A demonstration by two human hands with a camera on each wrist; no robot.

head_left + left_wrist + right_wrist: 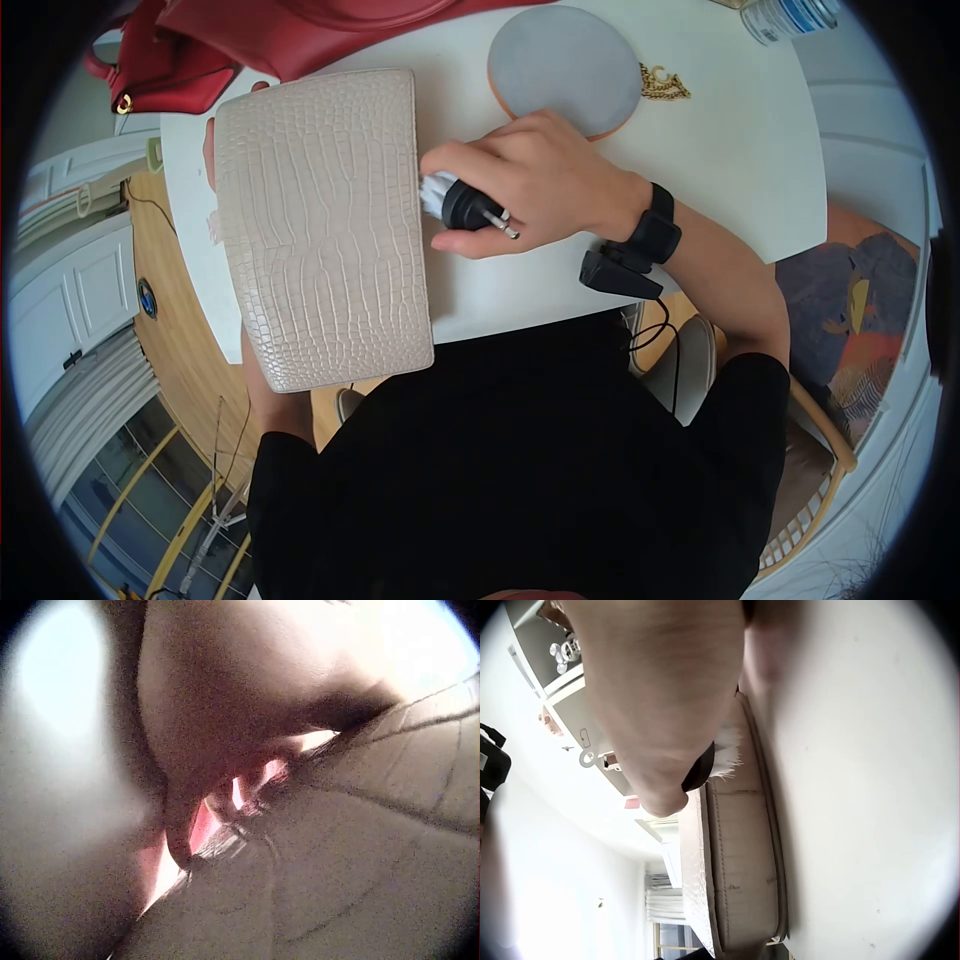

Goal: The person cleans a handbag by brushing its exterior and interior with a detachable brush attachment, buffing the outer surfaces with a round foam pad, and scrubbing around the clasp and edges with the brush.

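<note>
A beige crocodile-embossed bag (325, 230) is on the white table in front of my body, its broad face up. My left hand (210, 155) holds it at its left side, mostly hidden behind it in the head view. The left wrist view shows the bent fingers (180, 836) against the bag's textured surface. My right hand (545, 185) grips a brush (465, 206) with a black body, white bristles and a small metal piece at its back end. In the right wrist view the white bristles (726, 754) meet the bag's stitched side panel (742, 855).
A red bag (290, 35) lies along the table's far left edge. Behind my right hand is a round grey pad (565, 70) with an orange rim, beside a gold chain (665, 84). A can (785, 20) stands at the far right. A chair (815, 470) is at my right.
</note>
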